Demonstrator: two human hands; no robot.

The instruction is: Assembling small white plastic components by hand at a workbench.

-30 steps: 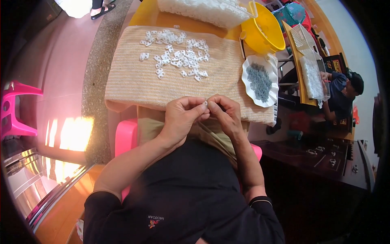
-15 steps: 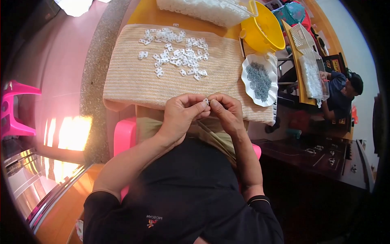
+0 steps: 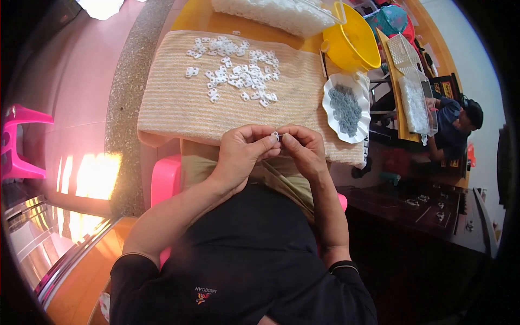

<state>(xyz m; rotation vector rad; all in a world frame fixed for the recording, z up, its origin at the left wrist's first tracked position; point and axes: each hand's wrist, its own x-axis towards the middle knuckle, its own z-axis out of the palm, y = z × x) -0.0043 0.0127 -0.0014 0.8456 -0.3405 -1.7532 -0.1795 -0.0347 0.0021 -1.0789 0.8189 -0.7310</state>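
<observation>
My left hand (image 3: pixel 246 149) pinches a small white plastic piece (image 3: pixel 275 134) between thumb and index finger, just over the near edge of the cloth. Close beside it, my right hand (image 3: pixel 304 151) is closed in a pinch. A thin bit shows between its fingertips and the white piece, too small to identify. Many similar white two-holed pieces (image 3: pixel 246 78) lie scattered and heaped on the striped beige cloth (image 3: pixel 179 111). To the right, a white scalloped dish (image 3: pixel 328 112) holds a pile of small grey parts (image 3: pixel 345 105).
Behind the cloth stand a clear box of white pieces (image 3: pixel 271 15) and a yellow bucket (image 3: pixel 341 49). A pink stool (image 3: pixel 21 143) is at far left. At right, another person (image 3: pixel 455 122) sits by a clear bin of white pieces (image 3: pixel 414 105).
My right fingertips have drawn slightly right, away from the white piece, and a thin bit now shows between them. My left hand keeps its pinch almost unmoved.
</observation>
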